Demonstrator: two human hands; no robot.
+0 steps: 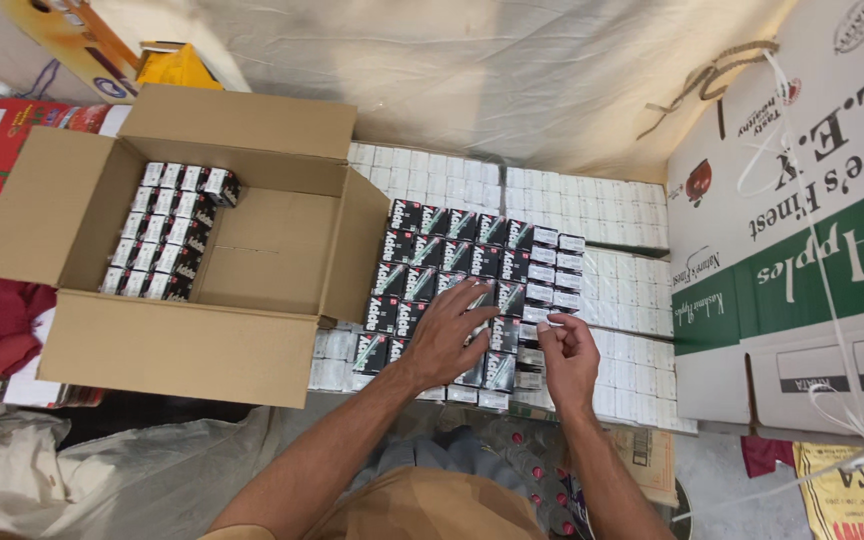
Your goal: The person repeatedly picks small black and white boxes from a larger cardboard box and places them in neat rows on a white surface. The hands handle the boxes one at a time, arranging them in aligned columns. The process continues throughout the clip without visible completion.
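Your left hand [447,335] lies flat, fingers spread open, palm down on the block of small black boxes [452,255], covering the ones near its front edge. It presses on them and grips none. Your right hand [564,350] sits just beside it, at the block's front right corner, with the fingers curled in and the fingertips [549,322] pinched together at one small box there; whether they really have hold of it, I cannot tell, it is too small to see.

The black boxes stand packed tight in rows, touching one another, their ends facing up along the right side of the block. They rest on a layer of small white boxes [612,205] which spreads out under them and shows bare along the back edge and down the right side.

To the left of the block, touching it with one raised flap, stands an open cardboard carton [282,250]. Inside it, against the left wall, sits another batch of small black boxes in the carton [167,235], stacked in neat rows, while the right part of the carton floor is bare cardboard.

On the far right a big fruit carton [802,250] in white and green leans close to the white layer, a white cord [832,330] hanging across its face. A pale tarpaulin [472,70] covers the ground behind everything.
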